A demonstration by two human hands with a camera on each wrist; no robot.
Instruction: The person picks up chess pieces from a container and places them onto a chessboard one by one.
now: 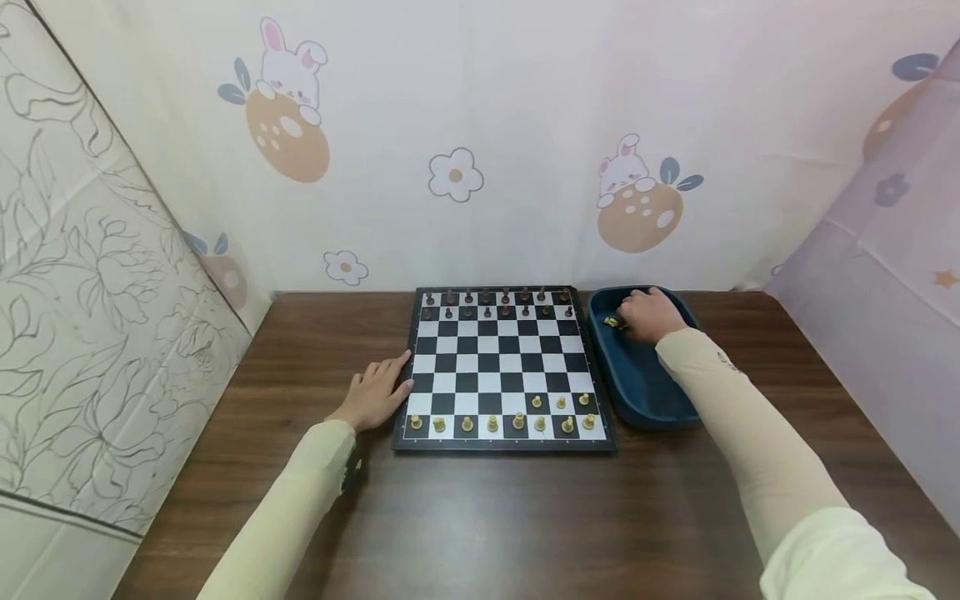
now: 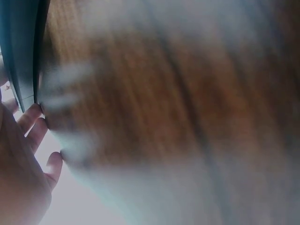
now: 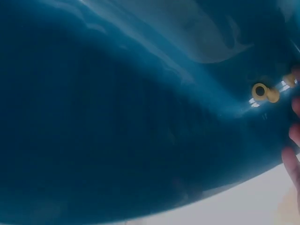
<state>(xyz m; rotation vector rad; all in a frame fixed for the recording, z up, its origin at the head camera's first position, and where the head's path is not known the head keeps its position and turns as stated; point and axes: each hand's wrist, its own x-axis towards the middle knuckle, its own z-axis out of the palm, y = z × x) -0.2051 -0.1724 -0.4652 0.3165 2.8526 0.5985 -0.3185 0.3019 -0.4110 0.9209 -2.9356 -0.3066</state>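
A black-and-white chessboard [image 1: 504, 447] lies on the table. Gold chess pieces [image 1: 518, 421] fill its near row, with three gold pawns [image 1: 561, 402] in front at the right. Dark red pieces [image 1: 468, 297] stand in two far rows. My left hand [image 1: 375, 392] rests palm down with fingers spread, fingertips at the board's left edge. Inside the blue tray [image 1: 611, 387], right of the board, my right hand [image 1: 651, 315] reaches down beside a few gold pieces [image 1: 613, 322]. The right wrist view shows a gold pawn [image 3: 273, 95] near its fingertips [image 3: 289, 159]; whether they pinch a piece is unclear.
The brown wooden table [image 1: 480, 517] extends in front of the board and to both sides. A curtain [image 1: 517, 100] with rabbit prints hangs directly behind the table. At the left stands a pale panel [image 1: 97, 275] with flower line drawings.
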